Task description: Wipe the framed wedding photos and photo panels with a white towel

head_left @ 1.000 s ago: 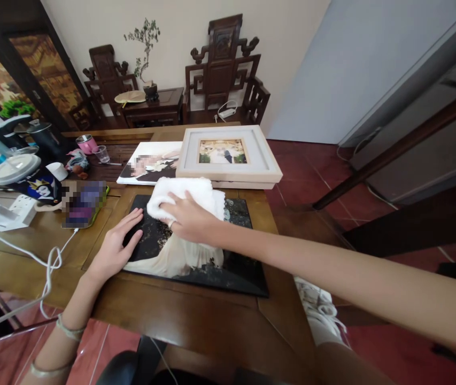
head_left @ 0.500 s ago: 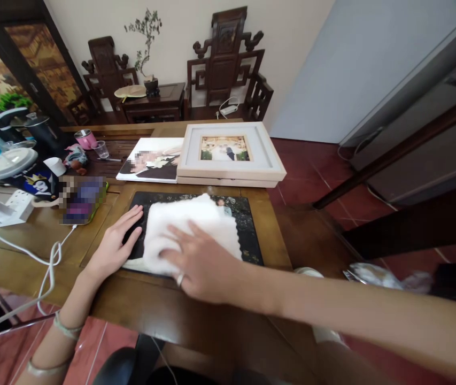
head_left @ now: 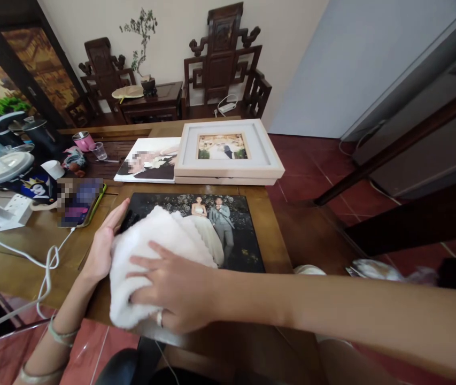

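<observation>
A dark photo panel [head_left: 247, 235] showing a couple in wedding clothes lies on the wooden table in front of me. A white fluffy cloth [head_left: 131, 240] covers its lower left part and hangs past its near edge. My right hand [head_left: 179, 291], with a ring on one finger, presses on the cloth with spread fingers and has part of it gathered under the palm. At the panel's left edge, my left hand [head_left: 105, 243] stands on its side, fingers along the edge. Its thumb is hidden by the cloth or panel.
Behind the panel are a light wooden frame [head_left: 228, 174] with a photo and a white-edged photo print [head_left: 147, 158]. To the left, a phone [head_left: 81, 203] lies near a white cable [head_left: 53, 259], a lidded cup [head_left: 31, 184] and a pink cup [head_left: 83, 140].
My right hand has slid the cloth left and toward me, uncovering the pictured couple. My left hand has moved from lying on the panel to its left edge.
</observation>
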Demonstrator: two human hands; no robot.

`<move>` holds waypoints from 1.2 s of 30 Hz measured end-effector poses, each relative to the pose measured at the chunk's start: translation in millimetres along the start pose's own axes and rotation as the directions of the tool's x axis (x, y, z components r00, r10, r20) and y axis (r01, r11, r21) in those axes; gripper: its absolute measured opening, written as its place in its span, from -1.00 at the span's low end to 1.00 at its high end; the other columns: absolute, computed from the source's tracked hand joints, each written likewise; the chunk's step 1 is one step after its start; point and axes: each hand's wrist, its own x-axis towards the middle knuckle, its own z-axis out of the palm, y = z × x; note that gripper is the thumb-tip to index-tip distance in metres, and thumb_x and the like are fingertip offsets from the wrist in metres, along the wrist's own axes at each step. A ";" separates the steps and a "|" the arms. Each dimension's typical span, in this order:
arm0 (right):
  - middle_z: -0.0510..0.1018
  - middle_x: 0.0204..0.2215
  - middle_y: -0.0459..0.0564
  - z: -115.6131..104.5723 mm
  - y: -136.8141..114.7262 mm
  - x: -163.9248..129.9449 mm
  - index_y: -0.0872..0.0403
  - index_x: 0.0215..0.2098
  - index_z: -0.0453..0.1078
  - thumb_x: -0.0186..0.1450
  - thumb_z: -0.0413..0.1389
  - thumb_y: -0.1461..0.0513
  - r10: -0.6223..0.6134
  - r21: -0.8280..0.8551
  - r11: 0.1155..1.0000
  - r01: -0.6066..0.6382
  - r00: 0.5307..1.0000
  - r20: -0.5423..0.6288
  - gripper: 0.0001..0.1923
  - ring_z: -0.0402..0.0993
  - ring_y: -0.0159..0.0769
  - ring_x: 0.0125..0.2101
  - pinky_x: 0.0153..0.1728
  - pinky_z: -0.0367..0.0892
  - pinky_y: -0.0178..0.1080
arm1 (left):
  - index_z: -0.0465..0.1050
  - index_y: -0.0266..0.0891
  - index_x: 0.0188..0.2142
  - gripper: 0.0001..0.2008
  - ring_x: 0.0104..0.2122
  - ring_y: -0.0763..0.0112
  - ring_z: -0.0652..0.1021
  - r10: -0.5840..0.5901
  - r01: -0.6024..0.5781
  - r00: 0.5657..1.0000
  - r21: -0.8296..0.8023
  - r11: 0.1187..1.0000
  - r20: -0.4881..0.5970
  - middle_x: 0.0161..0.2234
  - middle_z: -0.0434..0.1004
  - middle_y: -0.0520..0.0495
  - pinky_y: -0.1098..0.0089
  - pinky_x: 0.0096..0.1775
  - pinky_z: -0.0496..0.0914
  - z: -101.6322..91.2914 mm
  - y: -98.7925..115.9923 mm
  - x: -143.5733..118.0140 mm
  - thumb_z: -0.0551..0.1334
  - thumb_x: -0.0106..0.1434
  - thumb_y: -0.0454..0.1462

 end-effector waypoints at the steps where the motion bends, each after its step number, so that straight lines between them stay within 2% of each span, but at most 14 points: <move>1: 0.52 -0.02 0.14 -1.5 -3.3 -7.2 0.08 -0.10 0.43 0.20 0.05 0.27 -0.005 0.024 1.000 0.005 1.000 0.005 -0.70 0.21 -0.07 0.16 0.19 -0.04 0.19 | 0.06 -0.15 0.30 -0.35 0.27 0.20 0.18 0.019 -0.019 1.000 0.007 1.000 0.010 0.30 0.11 -0.05 0.14 0.25 0.14 0.8 0.0 0.5 -0.35 0.38 0.03; 3: 0.55 -0.08 0.16 -5.3 -4.2 -21.8 0.10 -0.11 0.43 0.20 0.05 0.26 0.033 0.059 0.998 -0.033 0.999 0.009 -0.70 0.26 -0.10 0.13 0.21 -0.05 0.14 | 0.15 -0.21 0.26 -0.39 0.26 0.19 0.21 0.032 -0.033 0.999 0.028 0.999 0.043 0.27 0.17 -0.11 0.12 0.26 0.08 3.0 0.9 2.0 -0.26 0.40 0.01; 5: 0.54 -0.07 0.20 -9.1 3.3 -33.6 0.12 -0.09 0.43 0.20 0.04 0.27 0.134 0.075 0.988 -0.133 0.991 -0.011 -0.69 0.27 -0.09 0.14 0.21 -0.04 0.12 | 0.20 -0.26 0.23 -0.43 0.25 0.19 0.21 0.016 -0.026 0.995 0.105 0.994 0.095 0.26 0.20 -0.14 0.11 0.27 0.06 5.3 2.2 3.5 -0.16 0.40 -0.01; 9: 0.51 -0.01 0.18 -14.6 37.0 -36.9 0.16 -0.05 0.41 0.28 -0.03 0.31 0.355 0.105 0.933 -0.343 0.927 -0.125 -0.69 0.28 -0.07 0.12 0.20 -0.01 0.10 | 0.20 -0.28 0.23 -0.47 0.28 0.18 0.15 0.012 -0.044 0.988 0.208 0.977 0.153 0.29 0.13 -0.15 0.12 0.27 0.05 7.5 3.1 5.1 0.00 0.37 -0.07; 12: 0.53 -0.03 0.15 -17.9 64.9 -16.4 0.17 -0.04 0.41 0.36 -0.10 0.27 0.444 0.157 0.894 -0.419 0.874 -0.198 -0.69 0.36 -0.07 0.04 0.16 0.04 0.06 | 0.11 -0.25 0.27 -0.45 0.30 0.16 0.09 0.031 -0.078 0.978 0.225 0.971 0.208 0.33 0.02 -0.14 0.10 0.28 0.02 6.0 1.4 3.9 0.02 0.37 -0.07; 16: 0.47 0.06 0.12 -21.2 91.8 28.2 0.12 0.00 0.40 0.39 -0.13 0.19 0.523 0.311 0.837 -0.450 0.827 -0.209 -0.64 0.36 -0.05 0.04 0.06 0.17 -0.06 | 0.06 -0.24 0.29 -0.44 0.31 0.15 0.05 0.017 -0.072 0.971 0.224 0.972 0.240 0.34 -0.04 -0.14 0.08 0.29 -0.03 4.5 -2.1 1.6 -0.04 0.38 -0.06; 19: 0.47 0.06 0.10 -23.1 102.7 50.7 0.09 0.02 0.40 0.38 -0.10 0.13 0.521 0.388 0.824 -0.413 0.822 -0.231 -0.62 0.36 -0.08 0.04 0.02 0.20 -0.17 | 0.10 -0.26 0.28 -0.46 0.30 0.18 0.08 -0.011 -0.039 0.975 0.224 0.974 0.220 0.33 0.01 -0.15 0.08 0.29 -0.04 5.7 -2.8 1.8 -0.09 0.40 -0.07; 21: 0.47 0.07 0.09 -24.9 104.2 51.1 0.09 0.03 0.40 0.37 -0.09 0.14 0.519 0.390 0.823 -0.413 0.826 -0.220 -0.62 0.36 -0.10 0.05 0.02 0.20 -0.20 | 0.12 -0.27 0.27 -0.47 0.30 0.19 0.10 -0.017 -0.031 0.977 0.218 0.975 0.212 0.32 0.03 -0.16 0.07 0.29 -0.04 6.5 -1.8 2.8 -0.09 0.40 -0.08; 24: 0.48 0.05 0.11 -29.6 98.8 26.9 0.11 0.03 0.41 0.37 -0.09 0.15 0.549 0.359 0.812 -0.459 0.810 -0.206 -0.62 0.36 -0.10 0.05 0.03 0.20 -0.18 | 0.11 -0.27 0.27 -0.48 0.30 0.20 0.09 0.006 -0.052 0.976 0.208 0.977 0.216 0.32 0.03 -0.17 0.06 0.29 -0.03 6.8 0.2 4.4 -0.07 0.40 -0.09; 27: 0.51 0.01 0.07 -36.2 91.6 -17.7 0.08 -0.04 0.45 0.38 -0.09 0.13 0.592 0.342 0.788 -0.512 0.782 -0.193 -0.64 0.39 -0.06 0.02 0.03 0.21 -0.12 | 0.10 -0.24 0.28 -0.49 0.31 0.22 0.06 0.031 -0.078 0.975 0.204 0.976 0.221 0.33 0.01 -0.15 0.06 0.29 -0.03 6.4 0.8 5.1 -0.05 0.40 -0.11; 32: 0.55 -0.09 0.05 -40.1 85.6 -89.3 0.06 -0.09 0.44 0.38 -0.12 0.12 0.712 0.243 0.702 -0.670 0.669 -0.214 -0.65 0.41 0.04 -0.02 0.02 0.24 0.07 | 0.06 -0.19 0.29 -0.49 0.31 0.23 0.06 0.026 -0.071 0.977 0.207 0.976 0.211 0.33 0.00 -0.11 0.06 0.29 -0.03 7.2 0.7 5.0 -0.06 0.41 -0.12; 34: 0.56 -0.12 0.07 -33.3 75.9 -105.4 0.07 -0.11 0.43 0.36 -0.12 0.20 0.686 0.172 0.727 -0.664 0.697 -0.210 -0.68 0.38 0.05 0.03 0.10 0.17 0.16 | 0.06 -0.20 0.29 -0.49 0.31 0.24 0.06 0.017 -0.062 0.978 0.213 0.975 0.209 0.34 -0.01 -0.11 0.07 0.29 -0.04 7.8 1.5 5.0 -0.07 0.41 -0.12; 36: 0.51 -0.03 0.13 -21.8 56.0 -113.1 0.10 -0.12 0.42 0.29 -0.10 0.30 0.610 0.106 0.791 -0.602 0.764 -0.210 -0.70 0.22 0.04 0.18 0.20 -0.01 0.22 | 0.06 -0.20 0.29 -0.50 0.31 0.23 0.05 0.007 -0.053 0.978 0.217 0.975 0.209 0.34 -0.01 -0.10 0.07 0.29 -0.05 8.2 2.4 5.1 -0.07 0.41 -0.12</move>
